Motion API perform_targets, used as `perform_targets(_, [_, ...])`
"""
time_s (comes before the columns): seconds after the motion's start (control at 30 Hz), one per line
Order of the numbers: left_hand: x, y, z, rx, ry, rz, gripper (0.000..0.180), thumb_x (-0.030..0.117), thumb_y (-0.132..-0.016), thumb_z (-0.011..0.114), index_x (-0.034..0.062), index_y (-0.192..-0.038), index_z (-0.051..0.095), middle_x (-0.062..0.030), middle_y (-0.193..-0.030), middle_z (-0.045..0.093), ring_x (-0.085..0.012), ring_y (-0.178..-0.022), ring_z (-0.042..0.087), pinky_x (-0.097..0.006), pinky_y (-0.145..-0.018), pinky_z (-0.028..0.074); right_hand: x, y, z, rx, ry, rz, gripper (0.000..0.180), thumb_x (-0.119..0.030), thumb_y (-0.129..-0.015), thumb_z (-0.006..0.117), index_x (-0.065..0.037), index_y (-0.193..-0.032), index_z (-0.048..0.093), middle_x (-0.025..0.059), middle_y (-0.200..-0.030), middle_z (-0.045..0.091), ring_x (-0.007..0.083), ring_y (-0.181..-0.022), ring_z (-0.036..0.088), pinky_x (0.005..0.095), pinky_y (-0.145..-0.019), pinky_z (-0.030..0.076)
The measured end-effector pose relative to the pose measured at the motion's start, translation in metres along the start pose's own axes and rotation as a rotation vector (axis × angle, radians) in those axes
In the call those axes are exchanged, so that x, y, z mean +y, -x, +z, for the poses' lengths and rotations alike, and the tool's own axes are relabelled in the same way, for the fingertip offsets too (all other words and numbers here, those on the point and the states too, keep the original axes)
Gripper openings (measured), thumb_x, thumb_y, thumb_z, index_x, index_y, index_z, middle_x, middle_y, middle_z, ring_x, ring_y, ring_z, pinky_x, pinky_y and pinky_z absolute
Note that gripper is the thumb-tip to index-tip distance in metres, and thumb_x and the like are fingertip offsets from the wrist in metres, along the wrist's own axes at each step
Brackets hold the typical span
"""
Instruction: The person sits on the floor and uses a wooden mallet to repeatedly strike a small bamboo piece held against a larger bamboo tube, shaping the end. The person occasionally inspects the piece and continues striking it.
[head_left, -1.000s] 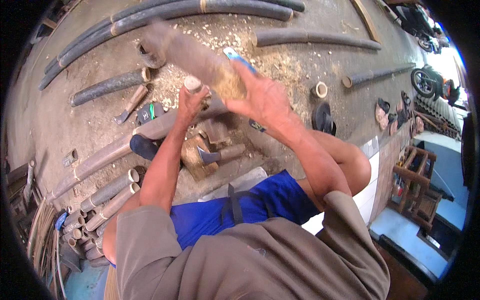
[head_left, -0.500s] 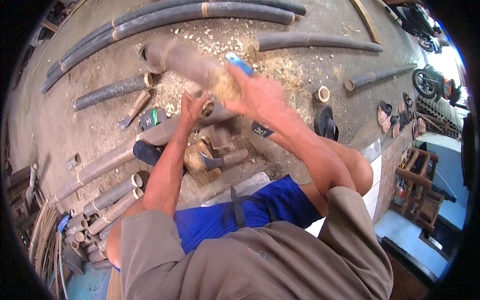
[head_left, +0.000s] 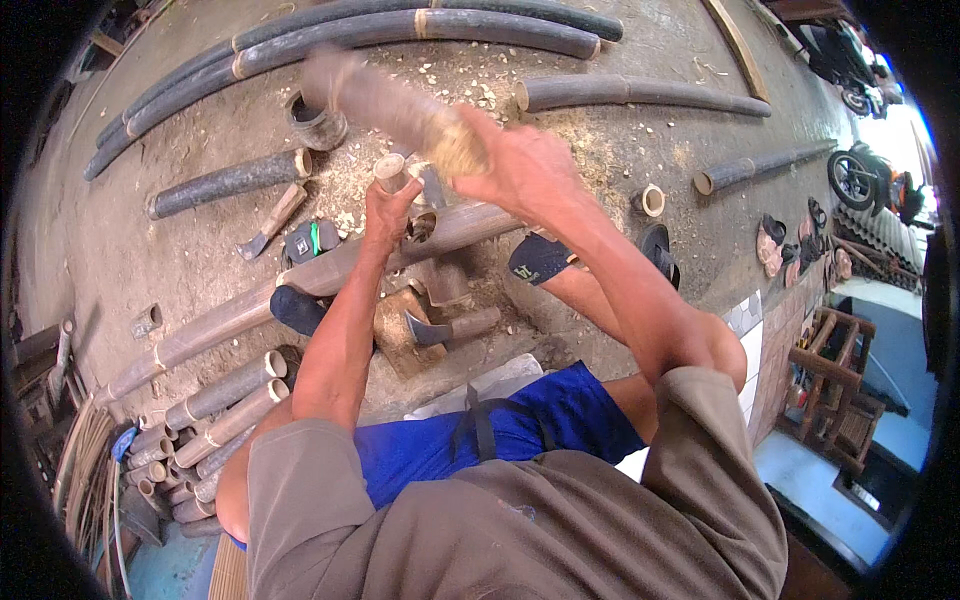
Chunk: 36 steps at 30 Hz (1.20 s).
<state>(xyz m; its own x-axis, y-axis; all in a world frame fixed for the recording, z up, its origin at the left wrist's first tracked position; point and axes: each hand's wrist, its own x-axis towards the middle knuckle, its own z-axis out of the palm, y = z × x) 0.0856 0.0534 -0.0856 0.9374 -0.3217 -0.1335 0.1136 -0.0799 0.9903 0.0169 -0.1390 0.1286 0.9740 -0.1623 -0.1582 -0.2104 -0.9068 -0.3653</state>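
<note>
My left hand (head_left: 386, 212) is wrapped round an upright chisel (head_left: 391, 168). Only its round wooden handle end shows, and its blade is hidden. Beneath it a long brown bamboo pole (head_left: 225, 322) lies across the floor, with a cut opening (head_left: 424, 226) beside the hand. My right hand (head_left: 525, 165) grips a thick bamboo mallet (head_left: 385, 105) by its pale, whittled end. The mallet is blurred and tilted, raised apart from the chisel. Near my shin, a cleaver (head_left: 450, 327) with a wooden handle lies at a wooden block (head_left: 400, 350).
Bamboo poles (head_left: 330, 50) lie at the back, with a short dark piece (head_left: 230, 183) at left. A tape measure (head_left: 312, 240) and another cleaver (head_left: 272, 220) rest near it. Cut tubes (head_left: 230, 400) are stacked lower left. Wood chips cover the floor; a sandal (head_left: 657, 252) lies right.
The blurred mallet has shifted slightly up with my right hand. My left hand stays on the chisel by the pole. The blue object seen behind my right hand is now out of sight.
</note>
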Motion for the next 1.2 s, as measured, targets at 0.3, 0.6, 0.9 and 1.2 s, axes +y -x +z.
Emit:
perform_targets(0.3, [0.005, -0.005, 0.002, 0.006, 0.034, -0.138, 0.023, 0.024, -0.088, 0.078, 0.0040, -0.098, 0.071, -0.0002, -0.081, 0.066, -0.0118, -0.070, 0.060, -0.031, -0.063, 0.047, 0.007, -0.003, 0.019, 0.016, 0.037, -0.003, 0.089, -0.055, -0.079, 0.077, -0.020, -0.155, 0.044, 0.0246, -0.087, 0.075, 0.0436, -0.084, 0.075, 0.0533, -0.076, 0.059])
perform_targets(0.6, [0.021, 0.037, 0.042, 0.179, -0.058, -0.063, 0.055, 0.024, -0.090, 0.084, 0.0007, -0.130, 0.054, -0.0152, -0.119, 0.070, -0.0229, -0.107, 0.069, -0.039, -0.094, 0.056, 0.008, 0.081, 0.011, 0.079, -0.322, 0.253, 0.089, -0.039, -0.081, 0.083, -0.012, -0.156, 0.044, 0.0290, -0.114, 0.074, 0.0425, -0.107, 0.074, 0.0481, -0.093, 0.057])
perform_targets(0.9, [0.035, 0.071, 0.081, -0.160, -0.276, 0.509, 0.045, 0.023, -0.072, 0.086, 0.0077, -0.101, 0.055, -0.0158, -0.092, 0.058, -0.0420, -0.086, 0.060, -0.048, -0.076, 0.050, 0.006, 0.165, 0.006, 0.163, -0.418, 0.371, 0.089, -0.021, -0.081, 0.085, 0.005, -0.154, 0.042, 0.0281, -0.125, 0.071, 0.0336, -0.114, 0.072, 0.0420, -0.101, 0.054])
perform_targets(1.2, [0.020, 0.058, 0.058, -0.378, -0.289, 0.436, 0.053, 0.036, -0.071, 0.086, 0.0072, -0.103, 0.054, -0.0184, -0.090, 0.062, -0.0414, -0.085, 0.065, -0.048, -0.073, 0.052, 0.014, 0.188, 0.026, 0.116, -0.487, 0.359, 0.090, -0.013, -0.078, 0.087, 0.006, -0.154, 0.042, 0.0272, -0.126, 0.070, 0.0322, -0.114, 0.071, 0.0406, -0.101, 0.054])
